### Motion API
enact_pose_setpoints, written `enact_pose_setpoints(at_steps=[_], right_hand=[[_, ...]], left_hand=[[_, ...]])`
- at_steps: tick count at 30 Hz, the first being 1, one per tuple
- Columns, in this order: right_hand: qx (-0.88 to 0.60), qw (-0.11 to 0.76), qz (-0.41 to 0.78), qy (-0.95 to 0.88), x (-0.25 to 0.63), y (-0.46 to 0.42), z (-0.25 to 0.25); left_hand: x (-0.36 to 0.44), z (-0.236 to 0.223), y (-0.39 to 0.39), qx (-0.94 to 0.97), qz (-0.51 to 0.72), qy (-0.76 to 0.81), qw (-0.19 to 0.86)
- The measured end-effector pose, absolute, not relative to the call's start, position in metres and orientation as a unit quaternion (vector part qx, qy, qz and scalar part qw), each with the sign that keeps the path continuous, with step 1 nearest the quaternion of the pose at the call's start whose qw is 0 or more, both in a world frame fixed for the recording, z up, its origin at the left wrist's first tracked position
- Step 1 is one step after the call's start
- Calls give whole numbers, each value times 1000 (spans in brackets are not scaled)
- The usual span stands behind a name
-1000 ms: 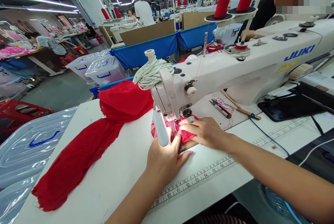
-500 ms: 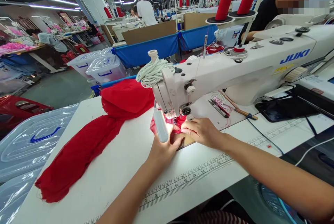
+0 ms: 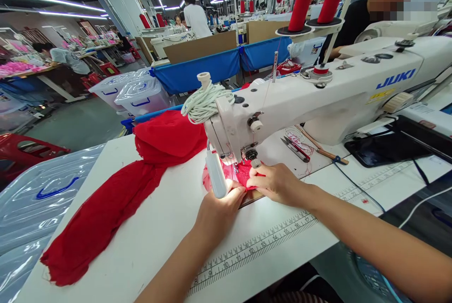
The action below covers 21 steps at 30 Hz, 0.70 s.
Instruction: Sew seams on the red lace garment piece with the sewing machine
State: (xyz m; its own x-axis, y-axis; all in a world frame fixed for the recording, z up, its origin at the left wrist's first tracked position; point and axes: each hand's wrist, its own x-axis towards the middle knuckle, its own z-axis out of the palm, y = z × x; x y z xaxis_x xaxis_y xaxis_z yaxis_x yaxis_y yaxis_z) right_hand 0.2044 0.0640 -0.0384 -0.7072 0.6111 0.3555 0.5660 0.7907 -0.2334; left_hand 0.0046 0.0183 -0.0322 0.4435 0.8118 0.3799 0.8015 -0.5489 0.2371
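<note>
Under the needle of a white sewing machine (image 3: 282,96) lies a small piece of red fabric (image 3: 243,173), lit by the machine's lamp (image 3: 216,175). My left hand (image 3: 221,204) pinches the near edge of this fabric, its fingers partly hidden behind the lamp. From the right, my right hand (image 3: 277,183) grips the same fabric with thumb and fingers closed, just in front of the presser foot. A long, gathered red cloth (image 3: 116,209) stretches over the white table to the left of the machine.
Thread snips (image 3: 295,148) and a wooden-handled tool (image 3: 326,152) lie right of the needle. A black phone-like slab (image 3: 384,147) rests farther right. Red thread cones (image 3: 302,4) stand behind the machine. Clear plastic boxes (image 3: 141,96) and a co-worker (image 3: 356,20) are beyond the table.
Both hands have drawn slightly toward me and the fabric's near edge is pinched between them. My left thumb has lifted from the plate onto the fabric. The view has shifted slightly.
</note>
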Motion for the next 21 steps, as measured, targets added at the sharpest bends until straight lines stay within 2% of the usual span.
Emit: enact_pose_setpoints(at_steps=[12, 21], right_hand=[[-302, 193, 15, -933, 208, 66, -41], [-283, 196, 11, -939, 207, 66, -42]], left_hand=[[9, -25, 0, 884, 69, 455, -80], [8, -11, -1, 886, 40, 457, -61]])
